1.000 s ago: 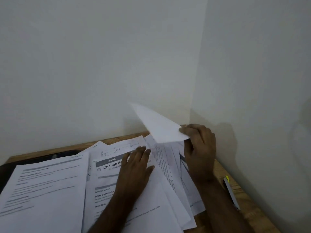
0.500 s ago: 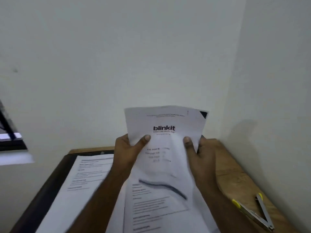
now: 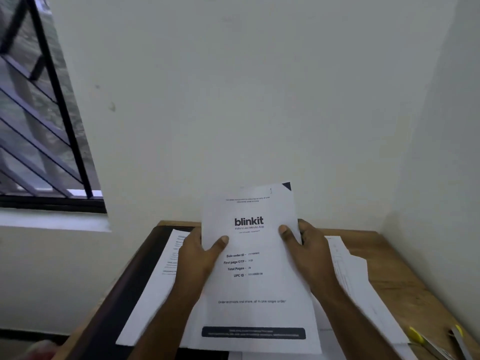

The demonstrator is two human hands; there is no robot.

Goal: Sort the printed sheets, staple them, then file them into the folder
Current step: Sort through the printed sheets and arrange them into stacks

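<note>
— While both hands are up at the centre of the frame, what do they hold?
— The left hand (image 3: 197, 258) and right hand (image 3: 310, 252) pinch the blinkit cover sheet (image 3: 253, 289) by its side edges, thumbs on its printed face, fingers curled behind.
— And the rest?
— More printed sheets (image 3: 355, 287) lie on the wooden table (image 3: 405, 279) beneath, at lower left and right; a stapler (image 3: 436, 345) sits at the lower right corner
</note>
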